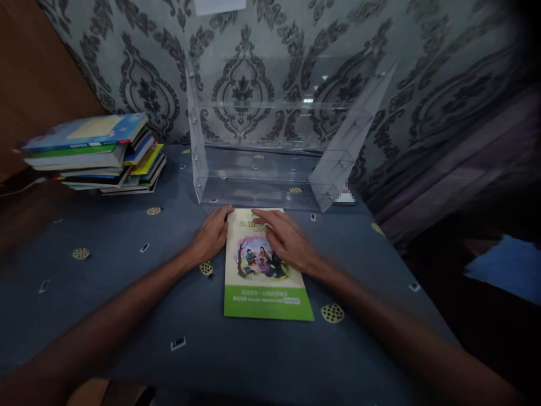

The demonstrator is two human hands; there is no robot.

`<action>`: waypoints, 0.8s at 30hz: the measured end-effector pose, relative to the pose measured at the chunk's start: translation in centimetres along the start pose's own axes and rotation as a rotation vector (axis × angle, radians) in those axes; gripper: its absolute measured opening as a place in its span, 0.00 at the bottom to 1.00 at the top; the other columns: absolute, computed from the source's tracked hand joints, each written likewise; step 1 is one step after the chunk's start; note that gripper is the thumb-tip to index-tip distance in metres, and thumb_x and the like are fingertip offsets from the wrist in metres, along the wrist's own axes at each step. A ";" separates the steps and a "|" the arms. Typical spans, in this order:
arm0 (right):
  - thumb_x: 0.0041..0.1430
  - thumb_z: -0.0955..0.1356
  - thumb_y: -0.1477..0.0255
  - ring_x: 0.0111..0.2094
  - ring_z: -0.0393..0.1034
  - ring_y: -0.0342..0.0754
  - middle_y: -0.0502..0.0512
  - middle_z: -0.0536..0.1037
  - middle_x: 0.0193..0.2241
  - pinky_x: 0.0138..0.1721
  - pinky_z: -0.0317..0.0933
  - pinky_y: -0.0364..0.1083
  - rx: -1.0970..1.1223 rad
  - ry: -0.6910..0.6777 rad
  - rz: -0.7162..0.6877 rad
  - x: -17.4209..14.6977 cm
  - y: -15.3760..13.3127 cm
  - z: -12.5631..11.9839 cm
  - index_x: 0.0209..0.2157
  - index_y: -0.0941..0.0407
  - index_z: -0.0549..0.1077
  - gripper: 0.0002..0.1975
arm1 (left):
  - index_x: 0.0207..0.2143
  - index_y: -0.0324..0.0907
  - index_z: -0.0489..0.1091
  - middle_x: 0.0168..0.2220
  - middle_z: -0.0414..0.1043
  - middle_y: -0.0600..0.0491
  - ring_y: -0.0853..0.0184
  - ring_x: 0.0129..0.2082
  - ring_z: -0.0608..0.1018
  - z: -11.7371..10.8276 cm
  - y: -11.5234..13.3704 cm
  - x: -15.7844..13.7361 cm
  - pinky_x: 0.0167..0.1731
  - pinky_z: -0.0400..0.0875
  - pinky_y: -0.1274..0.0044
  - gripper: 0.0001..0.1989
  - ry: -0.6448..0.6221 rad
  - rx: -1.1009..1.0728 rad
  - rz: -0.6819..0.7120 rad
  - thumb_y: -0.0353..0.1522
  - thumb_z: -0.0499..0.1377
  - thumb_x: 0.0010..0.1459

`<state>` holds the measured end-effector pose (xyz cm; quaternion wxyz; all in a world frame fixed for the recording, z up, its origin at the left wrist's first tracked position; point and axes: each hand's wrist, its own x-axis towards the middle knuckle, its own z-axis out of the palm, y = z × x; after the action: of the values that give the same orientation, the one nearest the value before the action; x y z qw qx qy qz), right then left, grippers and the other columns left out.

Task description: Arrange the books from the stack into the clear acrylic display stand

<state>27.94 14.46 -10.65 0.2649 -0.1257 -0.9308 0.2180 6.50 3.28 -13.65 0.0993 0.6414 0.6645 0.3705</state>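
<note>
A book [257, 282] with a cream and green cover lies flat on the cloth. Its front shows a painted scene of figures under a pink tree, with green lettering above. At its upper left edge, my left hand [211, 234] has its fingers curled and closed on the side of the book. My right hand [289, 239] is over the upper right part of the cover, fingers stretched out and apart, the index finger pointing at the title. It hides part of the lettering and picture. Whether its palm touches the cover I cannot tell.
Just beyond the book stands a clear acrylic rack [253, 189] with stepped tiers. A stack of books [93, 149] sits at the back left. The table has a dark blue patterned cloth [127, 304], and patterned wallpaper [243, 84] rises behind. A blurred small object [345, 194] is beside the rack.
</note>
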 end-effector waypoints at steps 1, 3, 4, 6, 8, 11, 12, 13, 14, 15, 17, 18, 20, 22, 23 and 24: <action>0.64 0.59 0.79 0.55 0.70 0.57 0.57 0.79 0.49 0.55 0.66 0.61 0.003 0.006 0.003 0.1 0.2 0.2 0.64 0.50 0.63 0.28 | 0.56 0.41 0.62 0.59 0.70 0.42 0.59 0.61 0.71 0.0 0.0 0.0 0.61 0.66 0.62 0.19 -0.004 -0.001 0.001 0.28 0.47 0.64; 0.65 0.59 0.78 0.54 0.70 0.57 0.58 0.79 0.50 0.55 0.66 0.61 -0.013 0.029 0.033 -0.1 1.0 0.6 0.62 0.51 0.65 0.26 | 0.56 0.41 0.63 0.59 0.70 0.42 0.58 0.61 0.71 0.0 0.1 0.0 0.61 0.66 0.62 0.20 -0.014 -0.002 0.001 0.28 0.47 0.63; 0.65 0.59 0.77 0.53 0.71 0.57 0.59 0.79 0.50 0.55 0.66 0.61 -0.027 0.042 0.053 -0.5 1.7 0.6 0.61 0.51 0.66 0.24 | 0.57 0.41 0.63 0.60 0.69 0.42 0.58 0.61 0.71 -0.1 0.1 -0.1 0.62 0.65 0.62 0.20 -0.019 -0.002 -0.002 0.28 0.47 0.63; 0.65 0.60 0.76 0.52 0.72 0.58 0.60 0.78 0.51 0.54 0.67 0.61 -0.058 0.073 0.090 -1.3 3.0 0.6 0.59 0.52 0.68 0.22 | 0.57 0.40 0.63 0.61 0.68 0.41 0.57 0.63 0.69 -0.1 0.2 -0.1 0.62 0.64 0.61 0.20 -0.031 0.002 -0.007 0.28 0.47 0.63; 0.65 0.61 0.74 0.53 0.72 0.59 0.62 0.78 0.52 0.53 0.67 0.62 -0.086 0.105 0.117 -2.0 4.1 0.4 0.57 0.52 0.69 0.20 | 0.57 0.39 0.62 0.62 0.67 0.40 0.57 0.64 0.68 -0.1 0.2 -0.1 0.63 0.63 0.60 0.20 -0.040 0.011 -0.006 0.28 0.47 0.63; 0.65 0.61 0.72 0.53 0.71 0.60 0.63 0.78 0.51 0.53 0.67 0.62 -0.113 0.126 0.141 -2.5 4.8 0.2 0.57 0.54 0.69 0.19 | 0.57 0.40 0.62 0.62 0.67 0.40 0.57 0.64 0.68 0.1 0.2 -0.2 0.63 0.63 0.60 0.20 -0.027 0.029 0.009 0.28 0.47 0.64; 0.65 0.61 0.72 0.53 0.71 0.60 0.64 0.78 0.51 0.53 0.67 0.62 -0.120 0.126 0.145 -2.5 4.8 0.2 0.57 0.54 0.69 0.20 | 0.57 0.40 0.62 0.62 0.67 0.41 0.57 0.63 0.68 0.1 0.2 -0.2 0.63 0.63 0.60 0.20 -0.018 0.035 0.012 0.28 0.47 0.64; 0.66 0.61 0.72 0.54 0.71 0.60 0.64 0.78 0.51 0.53 0.67 0.62 -0.128 0.123 0.147 -2.5 4.8 0.3 0.57 0.54 0.69 0.20 | 0.57 0.41 0.62 0.62 0.67 0.42 0.57 0.63 0.68 0.2 0.2 -0.3 0.62 0.63 0.60 0.20 -0.009 0.041 0.012 0.28 0.47 0.64; 0.66 0.60 0.71 0.55 0.70 0.60 0.64 0.77 0.52 0.54 0.66 0.62 -0.136 0.120 0.149 -2.5 4.9 0.3 0.58 0.54 0.69 0.20 | 0.57 0.41 0.62 0.61 0.67 0.42 0.57 0.63 0.68 0.2 0.2 -0.3 0.62 0.63 0.60 0.19 0.000 0.047 0.008 0.28 0.47 0.64; 0.67 0.60 0.70 0.56 0.70 0.60 0.64 0.77 0.53 0.55 0.65 0.63 -0.143 0.115 0.151 -2.4 4.9 0.4 0.58 0.54 0.68 0.20 | 0.56 0.42 0.62 0.60 0.68 0.42 0.57 0.62 0.69 0.2 0.2 -0.3 0.62 0.64 0.60 0.19 0.009 0.055 0.001 0.27 0.47 0.63; 0.67 0.60 0.69 0.58 0.68 0.59 0.64 0.75 0.56 0.57 0.64 0.63 -0.153 0.112 0.164 -2.4 5.0 0.6 0.59 0.54 0.68 0.20 | 0.55 0.41 0.63 0.56 0.70 0.43 0.56 0.59 0.71 0.1 0.4 -0.3 0.60 0.66 0.60 0.19 0.026 0.067 -0.023 0.27 0.48 0.63; 0.68 0.60 0.68 0.59 0.68 0.59 0.64 0.75 0.57 0.58 0.63 0.63 -0.156 0.111 0.171 -2.4 5.2 0.7 0.59 0.53 0.67 0.20 | 0.54 0.41 0.64 0.54 0.72 0.43 0.55 0.57 0.72 0.0 0.5 -0.2 0.58 0.67 0.60 0.18 0.033 0.067 -0.032 0.28 0.48 0.62; 0.67 0.60 0.68 0.58 0.68 0.59 0.64 0.75 0.56 0.58 0.64 0.63 -0.154 0.112 0.174 -2.5 5.4 0.7 0.59 0.54 0.67 0.20 | 0.53 0.41 0.65 0.51 0.74 0.44 0.55 0.53 0.74 -0.2 0.6 -0.2 0.56 0.69 0.60 0.17 0.043 0.039 -0.039 0.28 0.49 0.61; 0.66 0.61 0.68 0.55 0.70 0.59 0.63 0.76 0.54 0.56 0.65 0.62 -0.147 0.119 0.166 -2.6 5.5 0.6 0.58 0.54 0.68 0.20 | 0.51 0.42 0.65 0.49 0.75 0.45 0.57 0.53 0.76 -0.5 0.7 -0.1 0.55 0.70 0.62 0.17 0.057 -0.022 -0.042 0.27 0.50 0.60; 0.66 0.61 0.68 0.53 0.71 0.59 0.63 0.77 0.52 0.54 0.66 0.61 -0.146 0.123 0.164 -2.6 5.6 0.5 0.57 0.54 0.68 0.19 | 0.51 0.42 0.65 0.49 0.76 0.46 0.58 0.52 0.77 -0.6 0.7 -0.1 0.54 0.71 0.63 0.17 0.065 -0.055 -0.047 0.26 0.50 0.60; 0.66 0.62 0.68 0.51 0.72 0.59 0.63 0.78 0.51 0.53 0.67 0.60 -0.148 0.128 0.165 -2.7 5.6 0.5 0.56 0.54 0.69 0.19 | 0.50 0.43 0.65 0.48 0.77 0.47 0.59 0.51 0.77 -0.7 0.7 0.0 0.54 0.71 0.64 0.17 0.072 -0.081 -0.054 0.26 0.50 0.60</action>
<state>30.59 18.21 -14.82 0.2950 -0.2349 -0.9120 0.1612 6.63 2.94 -12.79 0.1110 0.6050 0.6690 0.4173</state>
